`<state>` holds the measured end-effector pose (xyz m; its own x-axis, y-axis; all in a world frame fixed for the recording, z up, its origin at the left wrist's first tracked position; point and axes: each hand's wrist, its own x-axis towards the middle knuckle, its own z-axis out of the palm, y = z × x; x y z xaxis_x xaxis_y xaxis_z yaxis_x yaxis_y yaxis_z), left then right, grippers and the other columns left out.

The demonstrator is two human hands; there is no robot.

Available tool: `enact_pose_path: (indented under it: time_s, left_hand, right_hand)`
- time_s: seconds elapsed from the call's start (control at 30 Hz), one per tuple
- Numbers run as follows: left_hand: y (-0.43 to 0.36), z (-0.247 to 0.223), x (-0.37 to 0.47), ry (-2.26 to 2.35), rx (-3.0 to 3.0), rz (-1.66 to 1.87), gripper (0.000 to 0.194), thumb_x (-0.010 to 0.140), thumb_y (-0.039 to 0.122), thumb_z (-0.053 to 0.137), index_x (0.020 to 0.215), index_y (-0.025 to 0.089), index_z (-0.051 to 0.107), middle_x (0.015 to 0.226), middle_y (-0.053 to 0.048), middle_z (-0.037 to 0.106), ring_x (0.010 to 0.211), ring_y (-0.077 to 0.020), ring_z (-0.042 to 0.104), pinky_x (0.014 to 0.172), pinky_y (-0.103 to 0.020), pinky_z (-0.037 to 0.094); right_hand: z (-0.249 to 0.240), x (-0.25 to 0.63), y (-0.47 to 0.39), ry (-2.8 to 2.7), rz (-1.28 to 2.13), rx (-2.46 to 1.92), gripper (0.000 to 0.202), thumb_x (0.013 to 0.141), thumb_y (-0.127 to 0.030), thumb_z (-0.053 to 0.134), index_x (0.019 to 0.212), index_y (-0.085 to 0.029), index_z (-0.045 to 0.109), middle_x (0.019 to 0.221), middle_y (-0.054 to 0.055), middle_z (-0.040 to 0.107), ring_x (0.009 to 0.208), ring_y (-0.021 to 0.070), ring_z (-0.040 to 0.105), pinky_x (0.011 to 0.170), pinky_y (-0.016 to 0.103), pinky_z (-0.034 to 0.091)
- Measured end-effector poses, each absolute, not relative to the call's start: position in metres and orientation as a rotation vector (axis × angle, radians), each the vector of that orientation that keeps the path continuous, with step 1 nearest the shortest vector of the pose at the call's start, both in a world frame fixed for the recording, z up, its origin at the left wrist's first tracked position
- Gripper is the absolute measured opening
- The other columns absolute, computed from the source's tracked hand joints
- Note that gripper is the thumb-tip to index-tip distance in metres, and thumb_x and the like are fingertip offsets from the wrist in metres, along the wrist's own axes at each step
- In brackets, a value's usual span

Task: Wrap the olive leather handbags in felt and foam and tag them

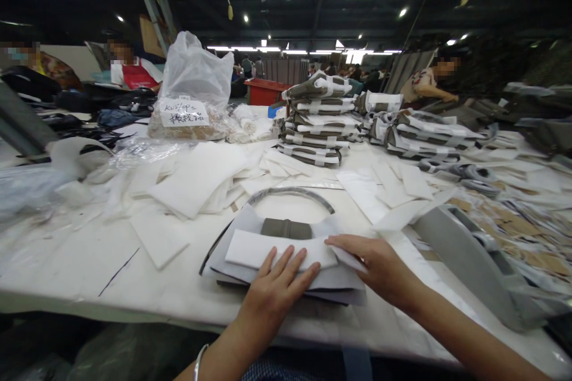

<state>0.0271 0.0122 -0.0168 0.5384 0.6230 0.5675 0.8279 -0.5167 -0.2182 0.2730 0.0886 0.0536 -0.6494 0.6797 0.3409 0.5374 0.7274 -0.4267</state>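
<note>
In front of me on the white table lies a flat bag [286,228], dark grey-green, mostly covered by pale sheets of wrapping [223,255]. Its handle [295,191], wrapped in a greyish cover, arches out at the far side. Across the middle rests a folded white foam strip [250,248]. My left hand [279,283] lies on this strip with fingers spread, pressing it flat. At the right end my right hand [369,259] pinches the edge of the white sheet between thumb and fingers.
Loose white foam sheets [201,178] are strewn beyond the bag. Wrapped bags stand in a stack [315,125], with more [429,131] to its right. A labelled plastic sack [190,89] stands at back left. A grey tape dispenser [473,262] sits right of my hand. Other people work farther back.
</note>
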Motion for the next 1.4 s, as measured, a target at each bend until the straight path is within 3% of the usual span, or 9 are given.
enact_pose_path:
  time_s: [0.13,0.3,0.5,0.63,0.9,1.1,1.4]
  left_hand:
    - [0.013,-0.013,0.03,-1.204,-2.321,-0.596,0.044,0.103,0.023,0.042,0.146,0.03,0.044,0.144,-0.003,0.056,0.13,-0.0244,0.054,0.11,-0.047,0.043]
    - [0.013,-0.014,0.031,-1.247,-2.345,-0.585,0.043,0.103,0.023,0.039,0.146,0.029,0.044,0.146,-0.003,0.053,0.132,-0.0249,0.052,0.109,-0.048,0.044]
    - [0.011,-0.015,0.033,-1.296,-2.363,-0.589,0.047,0.103,0.02,0.039,0.149,0.028,0.038,0.148,-0.004,0.051,0.135,-0.024,0.048,0.112,-0.048,0.04]
    - [0.01,-0.013,0.036,-1.328,-2.381,-0.574,0.052,0.103,0.019,0.038,0.152,0.032,0.031,0.148,-0.003,0.051,0.136,-0.0253,0.048,0.111,-0.05,0.041]
    - [0.008,-0.008,0.039,-1.348,-2.417,-0.424,0.061,0.099,0.012,0.038,0.154,0.032,0.022,0.159,0.0,0.031,0.141,-0.0278,0.04,0.11,-0.053,0.041]
    - [0.008,-0.007,0.039,-1.333,-2.391,-0.374,0.056,0.102,0.019,0.037,0.154,0.033,0.022,0.159,0.004,0.029,0.141,-0.0272,0.04,0.11,-0.052,0.042]
    - [0.007,-0.007,0.039,-1.339,-2.432,-0.432,0.049,0.104,0.025,0.035,0.151,0.037,0.029,0.157,0.007,0.035,0.14,-0.027,0.041,0.111,-0.052,0.04]
  right_hand:
    - [0.045,0.27,0.062,-2.448,0.158,-0.831,0.058,0.08,0.001,0.039,0.123,-0.024,0.068,0.118,0.003,0.073,0.11,0.0202,0.069,0.102,0.04,0.054]
    - [0.035,0.269,0.04,-2.482,-0.057,-0.725,0.058,0.087,0.001,0.038,0.135,-0.022,0.059,0.128,0.006,0.068,0.122,0.0219,0.062,0.107,0.045,0.05]
    - [0.006,0.277,0.023,-2.565,-0.164,-0.763,0.07,0.09,-0.002,0.037,0.156,-0.019,0.025,0.152,0.01,0.044,0.145,0.0257,0.033,0.115,0.051,0.039]
    - [-0.011,0.281,0.022,-2.612,-0.234,-0.776,0.076,0.084,0.001,0.034,0.157,-0.014,0.018,0.157,0.01,0.036,0.15,0.0268,0.022,0.118,0.053,0.033]
    - [-0.018,0.278,0.019,-2.537,-0.431,-0.8,0.059,0.091,-0.002,0.034,0.149,-0.007,0.038,0.156,0.011,0.038,0.149,0.0298,0.022,0.12,0.057,0.026]
    - [-0.011,0.274,0.013,-2.425,-0.434,-0.681,0.048,0.095,-0.003,0.032,0.139,-0.005,0.053,0.148,0.012,0.05,0.145,0.0272,0.033,0.122,0.051,0.024]
    - [-0.019,0.278,0.007,-2.382,-0.351,-0.538,0.04,0.098,-0.009,0.039,0.13,-0.008,0.062,0.139,0.011,0.059,0.14,0.0259,0.043,0.118,0.047,0.035]
